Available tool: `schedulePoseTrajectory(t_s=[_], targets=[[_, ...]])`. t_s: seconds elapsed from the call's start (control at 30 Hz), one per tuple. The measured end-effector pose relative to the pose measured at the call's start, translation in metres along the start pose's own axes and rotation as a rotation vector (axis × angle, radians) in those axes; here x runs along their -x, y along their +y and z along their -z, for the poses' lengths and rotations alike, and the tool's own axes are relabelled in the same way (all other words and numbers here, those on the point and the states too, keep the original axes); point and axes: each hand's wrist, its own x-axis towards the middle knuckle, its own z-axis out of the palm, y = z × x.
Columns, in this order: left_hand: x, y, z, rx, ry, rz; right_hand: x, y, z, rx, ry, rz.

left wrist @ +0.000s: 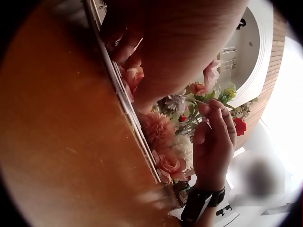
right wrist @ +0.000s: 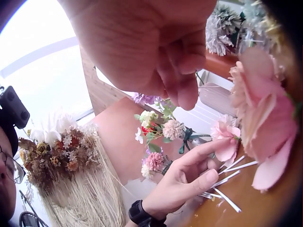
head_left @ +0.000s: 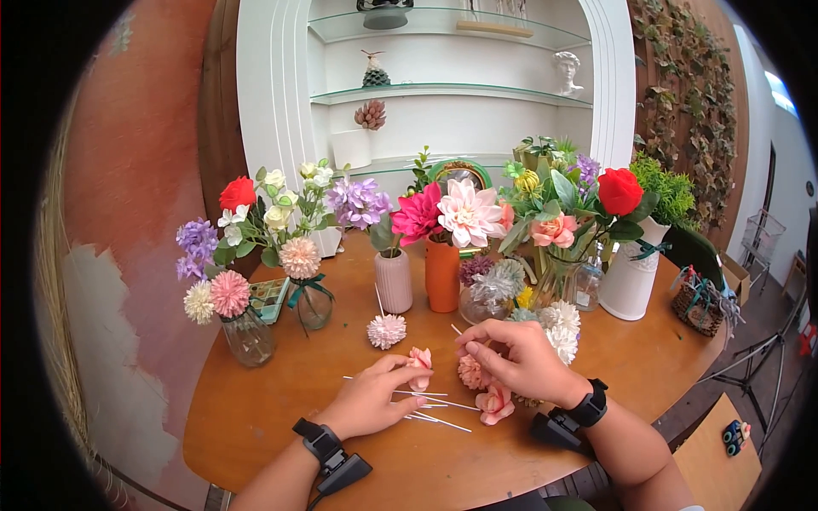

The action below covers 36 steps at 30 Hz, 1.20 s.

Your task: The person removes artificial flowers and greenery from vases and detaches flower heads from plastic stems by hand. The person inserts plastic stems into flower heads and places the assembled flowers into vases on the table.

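My left hand holds a small pink artificial flower head by its petals, low over the wooden table. Under and beside its fingers lie several thin white sticks. Raised a little to the right, my right hand pinches a thin white stick between thumb and fingertips; the stick's tip points up and left in the head view. Below that hand sit a pink rose head and a pink pompom flower, partly covered by it. A pale pink pompom flower with a white stem lies farther back.
Behind the hands stand a pink ribbed vase, an orange vase and a white vase, all with flowers. Glass vases with flowers stand at the left. White pompom flowers lie right of centre, near a wicker basket.
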Motion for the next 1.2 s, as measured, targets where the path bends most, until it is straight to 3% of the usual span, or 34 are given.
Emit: schedulePoseTrajectory(t_s=[0.17, 0.23, 0.37, 0.43, 0.5, 0.63, 0.87, 1.2], targets=[[-0.004, -0.005, 0.001, -0.044, 0.197, -0.025, 0.0, -0.001, -0.002, -0.025, 0.004, -0.054], [-0.005, 0.001, 0.004, 0.051, 0.24, 0.15, 0.001, 0.0, -0.003, -0.043, 0.006, -0.039], [-0.008, -0.001, -0.001, 0.258, 0.437, 0.171, 0.001, 0.0, -0.002, -0.097, -0.01, -0.019], [-0.01, -0.006, 0.0, 0.326, 0.448, 0.171, 0.002, 0.002, -0.002, -0.099, -0.021, -0.007], [-0.01, -0.004, 0.006, 0.876, 0.518, 0.214, 0.002, 0.001, -0.002, -0.102, -0.033, 0.007], [-0.006, -0.001, 0.015, 1.147, 0.513, 0.267, 0.004, 0.003, -0.003, -0.119, -0.058, 0.076], [-0.006, -0.001, 0.014, 1.155, 0.518, 0.265, 0.008, -0.005, -0.001, -0.223, -0.162, -0.034], [-0.007, 0.0, 0.015, 1.151, 0.483, 0.232, 0.007, 0.003, -0.004, -0.195, -0.15, 0.049]])
